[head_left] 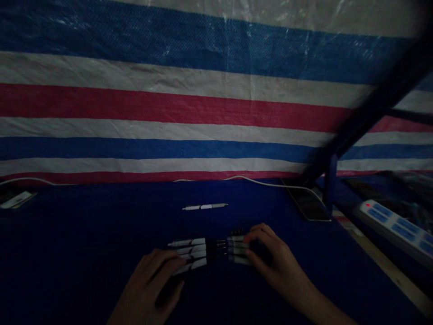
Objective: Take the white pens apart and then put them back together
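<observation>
Several white-and-black pens (189,250) lie side by side on the dark blue table top (84,225), their tips pointing left. My left hand (152,282) has its fingers curled over their white barrels. My right hand (267,253) presses over a second bunch of pens (237,249), whose dark ends meet the first bunch in the middle. Part of each bunch is hidden under the fingers. A single white pen (204,206) lies apart, farther forward, out of reach of my fingers' present spot.
A red, white and blue striped tarp (169,104) hangs behind the table. A white cable (253,180) runs along the table's back edge. To the right lie a black phone (306,203), a dark metal frame bar (329,176) and a white power strip (394,228). A pale card (15,200) lies far left.
</observation>
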The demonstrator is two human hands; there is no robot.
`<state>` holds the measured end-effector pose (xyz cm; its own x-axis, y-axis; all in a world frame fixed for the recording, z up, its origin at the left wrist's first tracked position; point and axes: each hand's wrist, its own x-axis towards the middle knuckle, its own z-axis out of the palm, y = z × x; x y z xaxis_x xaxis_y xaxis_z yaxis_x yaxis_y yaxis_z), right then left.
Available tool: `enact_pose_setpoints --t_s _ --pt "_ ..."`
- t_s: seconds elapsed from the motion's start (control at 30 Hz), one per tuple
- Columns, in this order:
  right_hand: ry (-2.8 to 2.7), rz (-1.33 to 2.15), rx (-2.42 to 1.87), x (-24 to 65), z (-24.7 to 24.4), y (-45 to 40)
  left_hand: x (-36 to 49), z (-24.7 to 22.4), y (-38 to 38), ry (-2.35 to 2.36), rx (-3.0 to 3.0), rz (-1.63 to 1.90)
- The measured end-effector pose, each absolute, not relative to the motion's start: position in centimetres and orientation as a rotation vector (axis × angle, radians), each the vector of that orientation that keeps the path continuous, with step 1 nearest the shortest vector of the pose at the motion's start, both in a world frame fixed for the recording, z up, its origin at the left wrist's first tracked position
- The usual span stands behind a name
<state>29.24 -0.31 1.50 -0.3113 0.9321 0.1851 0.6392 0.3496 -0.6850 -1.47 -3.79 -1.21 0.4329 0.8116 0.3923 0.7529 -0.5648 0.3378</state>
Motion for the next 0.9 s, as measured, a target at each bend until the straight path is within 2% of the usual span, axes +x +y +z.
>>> enact_pose_setpoints --t_s 0.2,0.33,0.47,0.6,0.73,0.87,0.9 --pt "-2.181 0.603 -1.277 28.5 2.1 6.0 -1.9 1.1 2.3 1.405 2.524 0.744" --pt "-2.257 0.603 -1.247 26.4 0.9 10.6 -1.1 0.3 7.6 1.38 2.556 0.752" --pt "-2.24 0.631 -1.254 25.0 0.7 12.3 -0.1 -0.1 9.8 1.351 2.559 0.754" --pt "-2.112 0.704 -1.288 25.5 2.8 10.3 0.4 2.2 7.5 1.347 2.487 0.841" --pt "-2.005 0.887 -1.249 27.0 4.6 3.7 0.3 4.1 1.0 1.3 2.425 0.924" --pt "-1.945 1.134 -1.229 28.5 3.5 -3.5 -0.3 2.4 -5.2 1.212 2.428 0.973" --pt "-1.907 1.088 -1.279 28.8 3.0 -4.6 -0.5 1.7 -6.1 1.252 2.397 0.973"
